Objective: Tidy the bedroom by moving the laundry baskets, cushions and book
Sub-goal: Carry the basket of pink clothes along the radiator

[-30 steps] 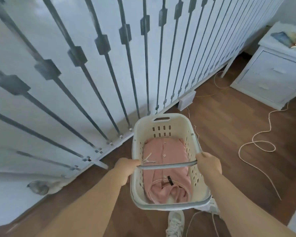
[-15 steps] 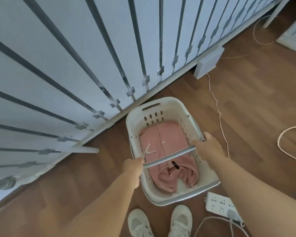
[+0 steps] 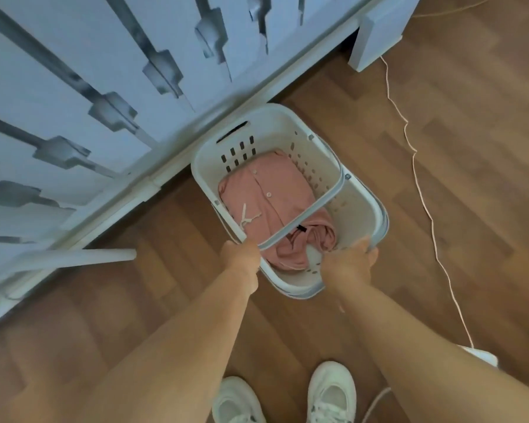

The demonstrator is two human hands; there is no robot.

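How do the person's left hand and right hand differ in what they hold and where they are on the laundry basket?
The left hand grips the grey swing handle at its end on the basket's left side; the right hand holds the rim of the laundry basket at the near right corner. The left hand is a closed fist; the right hand's fingers wrap over the edge. Both hold the same white basket, which has a pink garment inside.

Both hands [image 3: 293,264] curled, arms outstretched
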